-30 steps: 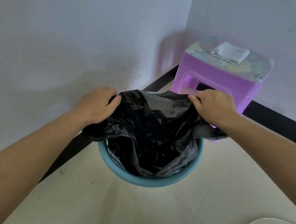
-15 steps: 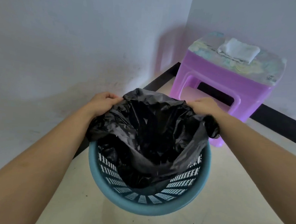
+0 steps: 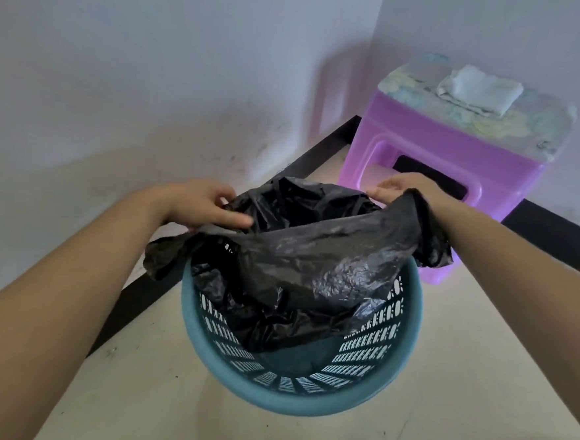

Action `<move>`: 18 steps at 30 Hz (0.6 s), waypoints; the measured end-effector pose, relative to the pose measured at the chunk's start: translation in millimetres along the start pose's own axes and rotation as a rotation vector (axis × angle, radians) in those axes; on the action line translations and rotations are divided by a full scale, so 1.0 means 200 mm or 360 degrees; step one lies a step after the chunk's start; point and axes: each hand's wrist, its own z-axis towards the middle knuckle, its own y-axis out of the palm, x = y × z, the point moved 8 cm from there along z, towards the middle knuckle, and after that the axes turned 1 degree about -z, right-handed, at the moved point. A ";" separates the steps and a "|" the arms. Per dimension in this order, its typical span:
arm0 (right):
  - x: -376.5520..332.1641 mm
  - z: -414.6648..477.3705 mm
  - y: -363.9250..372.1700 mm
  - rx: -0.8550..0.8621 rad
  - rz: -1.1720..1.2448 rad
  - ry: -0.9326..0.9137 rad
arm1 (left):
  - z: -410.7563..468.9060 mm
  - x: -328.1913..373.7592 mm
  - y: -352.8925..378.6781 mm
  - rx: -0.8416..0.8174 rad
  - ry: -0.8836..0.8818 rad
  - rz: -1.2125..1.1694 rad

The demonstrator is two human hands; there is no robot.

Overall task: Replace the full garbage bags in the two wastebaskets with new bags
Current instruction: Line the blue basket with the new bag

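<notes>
Well, from the head view — the only one there is — everything hangs on how the black bag point(image 3: 313, 256) sits against the blue wastebasket point(image 3: 286, 401). The bag's mouth is stretched left to right between the two hands, held up over the far half of the basket, while its crumpled body sags down inside, against the far wall. The left hand point(image 3: 204, 203) is at the far-left of the rim, fingers loosely curled with the thumb laid along the plastic, pinching the bag's edge; a loose flap spills out over the rim just below that wrist. The right hand point(image 3: 410, 190) is at the far-right, its fingers bent around a bunched edge, and the film is draped back over the wrist, so how tightly it grips is hard to tell. The near lip of the bag runs as a slack band between them, well short of the near rim, which is bare — the slotted wall and part of the floor of the basket show there. So I'd say the lip has to come toward the person and down, and both hands are about equally placed for it. Beyond the basket, on the right, is a purple stool point(image 3: 440, 154) with a folded cloth point(image 3: 479, 90) on top.
</notes>
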 end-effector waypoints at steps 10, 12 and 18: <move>-0.05 -0.20 0.04 -0.0168 -0.0486 -0.0083 | 0.08 0.01 -0.11 0.0972 -0.0273 0.0112; 0.04 -0.24 0.07 -0.0224 -0.0164 0.0136 | 0.06 -0.03 -0.13 0.1052 -0.0309 -0.0061; 0.11 -0.24 0.17 0.0248 0.0652 0.0193 | -0.13 0.07 -0.09 0.1197 0.0009 -0.0174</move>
